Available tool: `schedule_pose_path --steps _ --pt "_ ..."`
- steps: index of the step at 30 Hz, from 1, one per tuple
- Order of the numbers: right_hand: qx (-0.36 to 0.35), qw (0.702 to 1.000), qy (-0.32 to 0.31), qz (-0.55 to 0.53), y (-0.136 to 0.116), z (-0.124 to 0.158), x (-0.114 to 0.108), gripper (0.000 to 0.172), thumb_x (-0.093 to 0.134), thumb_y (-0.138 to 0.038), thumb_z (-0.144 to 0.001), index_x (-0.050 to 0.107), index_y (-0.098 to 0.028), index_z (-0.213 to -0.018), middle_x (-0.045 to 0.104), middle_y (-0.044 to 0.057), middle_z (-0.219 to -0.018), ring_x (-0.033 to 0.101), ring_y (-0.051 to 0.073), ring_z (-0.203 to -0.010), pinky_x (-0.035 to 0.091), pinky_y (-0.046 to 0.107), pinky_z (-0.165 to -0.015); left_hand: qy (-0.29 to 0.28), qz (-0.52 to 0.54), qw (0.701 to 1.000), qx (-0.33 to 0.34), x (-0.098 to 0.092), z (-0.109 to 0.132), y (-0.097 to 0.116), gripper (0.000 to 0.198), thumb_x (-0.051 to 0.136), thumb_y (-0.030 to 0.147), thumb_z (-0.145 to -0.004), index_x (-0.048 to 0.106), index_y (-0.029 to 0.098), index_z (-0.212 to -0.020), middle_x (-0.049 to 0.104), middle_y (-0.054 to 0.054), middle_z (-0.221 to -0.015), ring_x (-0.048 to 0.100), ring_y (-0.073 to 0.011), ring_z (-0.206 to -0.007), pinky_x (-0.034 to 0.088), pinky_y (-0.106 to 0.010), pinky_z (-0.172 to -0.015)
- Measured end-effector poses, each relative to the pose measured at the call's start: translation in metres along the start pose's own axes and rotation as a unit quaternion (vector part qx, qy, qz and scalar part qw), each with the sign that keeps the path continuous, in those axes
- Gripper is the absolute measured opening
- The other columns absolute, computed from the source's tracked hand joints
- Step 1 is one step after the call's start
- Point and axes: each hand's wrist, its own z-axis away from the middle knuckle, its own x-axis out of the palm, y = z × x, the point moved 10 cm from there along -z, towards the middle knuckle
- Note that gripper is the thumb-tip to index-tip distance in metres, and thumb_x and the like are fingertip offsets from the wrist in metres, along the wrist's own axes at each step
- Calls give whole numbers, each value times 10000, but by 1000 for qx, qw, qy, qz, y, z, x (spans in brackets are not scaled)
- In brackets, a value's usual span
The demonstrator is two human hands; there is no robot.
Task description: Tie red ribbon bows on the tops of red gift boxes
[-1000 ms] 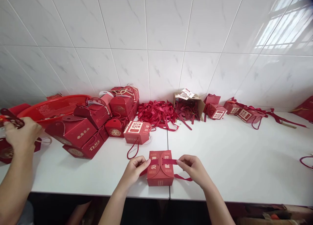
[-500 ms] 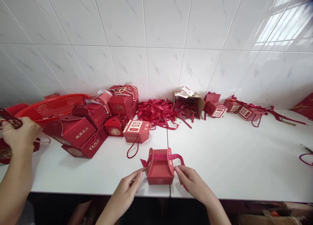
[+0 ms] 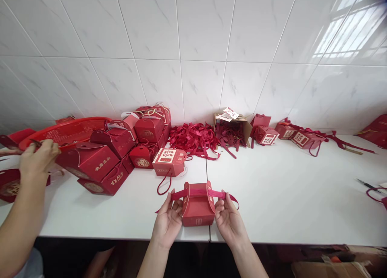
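Observation:
A small red gift box [image 3: 198,210] stands upright at the table's front edge, its two side flaps raised. A magenta ribbon [image 3: 198,193] runs through both flaps, with one tail out to each side. My left hand [image 3: 167,221] pinches the left tail between thumb and finger, palm turned up beside the box. On the other side my right hand [image 3: 229,219] pinches the right tail the same way. The curled lower fingers of both hands lie close against the box's sides.
Stacked red boxes [image 3: 90,161] and a red plastic basket [image 3: 75,129] are at the left, where a co-worker's hand [image 3: 38,159] reaches in. A ribbon pile [image 3: 193,139], an open carton [image 3: 248,132] and more boxes line the wall. Scissors [image 3: 375,191] lie far right.
Both my hands have risen from the box's lower sides to the ribbon tails and drawn them outward, straighter. The co-worker's hand has moved right to the basket.

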Motion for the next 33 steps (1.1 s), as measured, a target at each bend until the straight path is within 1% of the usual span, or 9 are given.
schedule_pose_path --steps 4,7,10,12,16,19,22,28,33 --pt "-107 989 34 99 -29 7 1 152 737 -298 -737 664 -226 -850 577 -61 -627 557 36 -555 498 119 -506 -13 -18 998 51 2 4 16 245 451 175 -916 694 144 -920 628 -24 -641 603 -95 -564 503 -195 -503" --pt "-247 946 34 206 -71 24 24 154 717 -316 -753 655 -225 -860 570 -62 -618 539 58 -525 484 174 -504 -29 -121 976 176 15 15 57 181 603 250 -841 706 147 -948 667 -19 -720 593 -82 -606 483 -166 -522" --pt "-356 874 13 332 -102 44 66 176 677 -357 -777 662 -182 -787 633 -1 -670 592 118 -612 505 263 -615 -22 -259 903 342 46 42 102 228 747 279 -704 731 159 -897 695 -6 -736 606 -95 -681 492 -171 -638" --pt "-413 822 -10 391 -113 57 98 179 684 -342 -766 675 -175 -831 673 34 -736 627 161 -701 510 310 -687 -37 -353 839 412 78 62 116 244 766 284 -672 741 176 -890 721 -21 -783 635 -151 -791 501 -224 -727" --pt "-460 747 -67 476 -112 70 157 114 629 -299 -802 674 -197 -822 644 -3 -625 613 153 -612 499 286 -606 -140 -516 712 455 148 91 105 189 651 318 -779 751 182 -864 723 -41 -783 648 -198 -811 498 -282 -749" --pt "-435 721 -124 524 -97 65 188 126 611 -286 -808 680 -198 -751 657 4 -665 609 148 -633 490 266 -593 -193 -562 647 478 177 105 93 201 605 294 -815 736 178 -719 701 -32 -719 638 -177 -755 483 -256 -703" --pt "-437 735 -158 494 -93 64 203 103 641 -267 -785 681 -220 -867 685 18 -825 625 152 -736 499 270 -655 -179 -558 640 496 184 109 94 208 654 293 -773 695 177 -604 643 -3 -593 586 -140 -605 455 -230 -591" --pt "-400 818 -147 387 -97 47 203 125 697 -291 -740 615 -201 -766 604 -23 -691 564 104 -634 453 232 -607 -174 -504 724 438 181 98 99 182 673 342 -752 740 174 -740 685 -26 -674 619 -178 -680 486 -251 -629" --pt "-354 875 -144 297 -103 31 202 182 704 -274 -712 631 -206 -863 616 -29 -713 578 101 -642 462 234 -613 -187 -512 723 425 182 97 99 192 677 345 -749 730 164 -711 658 -18 -662 598 -166 -678 479 -245 -634"
